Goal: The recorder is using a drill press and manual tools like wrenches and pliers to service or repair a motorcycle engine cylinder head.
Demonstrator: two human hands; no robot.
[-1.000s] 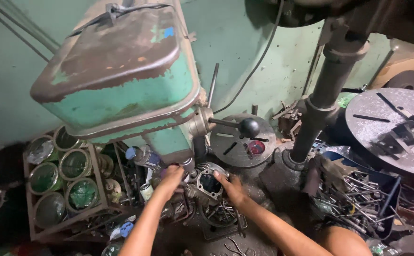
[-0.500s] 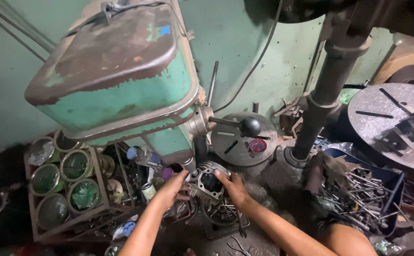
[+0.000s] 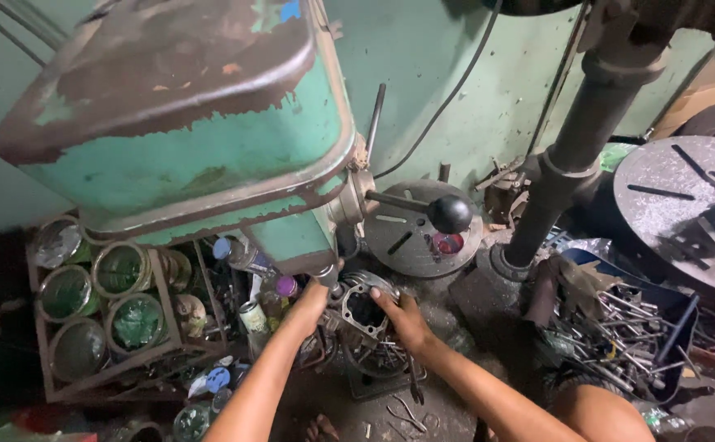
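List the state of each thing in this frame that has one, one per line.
Left hand: on the left edge of the metal housing, grip unclear.
Right hand: fingers curled over the housing's right edge.
Metal housing: under the drill head, hollow centre facing up.
Drill press head: paint peeling, rusty.
Feed handle: pointing right, level.
Jars: lying in the rack, mouths toward the camera.
Round slotted table: covered in metal dust.

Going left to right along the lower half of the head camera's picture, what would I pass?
Rack of round tins → left hand → metal housing → right hand → bin of metal rods.
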